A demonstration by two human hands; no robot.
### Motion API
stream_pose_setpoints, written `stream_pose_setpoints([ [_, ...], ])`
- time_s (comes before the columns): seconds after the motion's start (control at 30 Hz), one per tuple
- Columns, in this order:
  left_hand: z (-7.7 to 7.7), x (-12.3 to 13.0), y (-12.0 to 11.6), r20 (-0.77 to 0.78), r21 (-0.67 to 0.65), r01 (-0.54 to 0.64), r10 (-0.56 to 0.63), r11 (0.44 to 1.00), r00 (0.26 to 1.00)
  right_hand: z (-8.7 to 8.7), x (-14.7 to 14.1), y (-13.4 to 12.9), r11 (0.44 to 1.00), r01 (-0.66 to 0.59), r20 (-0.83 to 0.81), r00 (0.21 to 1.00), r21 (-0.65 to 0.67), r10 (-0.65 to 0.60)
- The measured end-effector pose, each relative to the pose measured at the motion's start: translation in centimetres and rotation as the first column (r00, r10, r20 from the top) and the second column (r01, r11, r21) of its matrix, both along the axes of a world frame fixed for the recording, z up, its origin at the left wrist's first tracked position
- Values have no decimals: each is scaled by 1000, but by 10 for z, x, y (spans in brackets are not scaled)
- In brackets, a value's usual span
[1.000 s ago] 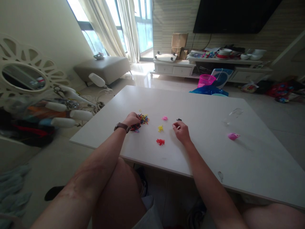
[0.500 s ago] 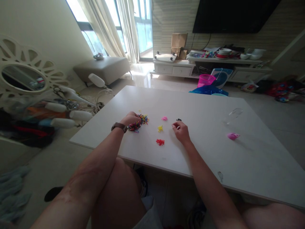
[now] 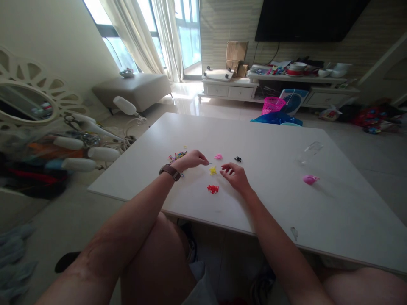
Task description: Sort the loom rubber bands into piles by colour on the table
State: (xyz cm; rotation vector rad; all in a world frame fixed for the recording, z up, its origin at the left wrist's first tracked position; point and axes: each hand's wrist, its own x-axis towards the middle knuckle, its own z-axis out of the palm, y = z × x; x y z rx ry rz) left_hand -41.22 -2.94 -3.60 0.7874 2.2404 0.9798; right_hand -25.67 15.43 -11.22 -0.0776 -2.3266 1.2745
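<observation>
My left hand (image 3: 194,159), with a brown-strapped watch at the wrist, pinches a small blue rubber band (image 3: 210,163) above the table. Behind that hand lies a mixed heap of coloured rubber bands (image 3: 178,156), partly hidden by it. My right hand (image 3: 234,174) is open, its fingers slightly curled and apart, just right of a small yellow pile of bands (image 3: 213,170). A pink pile (image 3: 218,156) lies beyond the yellow one, and a red pile (image 3: 213,189) nearer me. Beyond my right hand sits a black pile (image 3: 238,159).
On the white table (image 3: 270,203) a pink object (image 3: 310,179) and a clear plastic container (image 3: 313,148) lie to the right. A small clear piece (image 3: 294,233) is near the front edge. A lamp with white shades (image 3: 103,153) stands off the left side.
My left hand has moved right from the mixed heap, now with a blue rubber band in its fingertips. My right hand has shifted left from the black pile and its fingers have spread.
</observation>
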Motion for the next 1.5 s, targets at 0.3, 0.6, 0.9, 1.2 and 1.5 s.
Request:
stream_pose_setpoints([
  [0.3,5,28,26,-37,3,153,-153,988,988,3,1,-8,999,-34,-3,999,4,34],
  [0.6,1,27,25,-22,-18,169,-169,986,985,7,2,-9,1000,18,-2,1000,22,-18],
  [0.9,-3,29,26,16,-3,218,-218,976,976,5,1,-6,999,47,24,999,10,-47],
  [1.2,-10,27,28,-44,-5,240,-240,971,970,6,1,-7,999,33,32,999,27,-34],
  [1.5,-8,27,27,-28,4,235,-235,972,972,7,2,-6,999,29,32,999,25,-30],
])
